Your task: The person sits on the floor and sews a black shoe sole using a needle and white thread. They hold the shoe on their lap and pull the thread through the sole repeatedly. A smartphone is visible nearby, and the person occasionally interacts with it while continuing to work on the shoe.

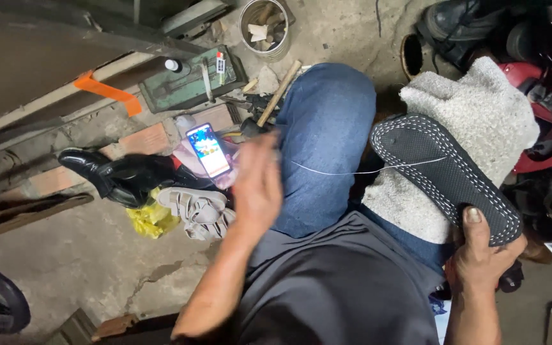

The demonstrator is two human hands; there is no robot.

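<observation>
A black shoe sole (445,176) with white stitching round its edge lies sole-up on a grey towel (480,108) over my right knee. My right hand (480,255) grips the sole's near end, thumb on top. A white thread (352,171) runs taut from the sole leftward across my blue-jeaned left knee (324,134) to my left hand (258,185). That hand is blurred, fingers closed at the thread's end; whether it also holds a tool I cannot tell.
On the concrete floor to the left are a lit phone (209,150), black leather shoes (113,176), pale sandals (196,211) and a yellow bag (151,220). Farther off lie a hammer (275,99), a green metal box (190,83) and a tin can (264,25). Shoes pile up at right.
</observation>
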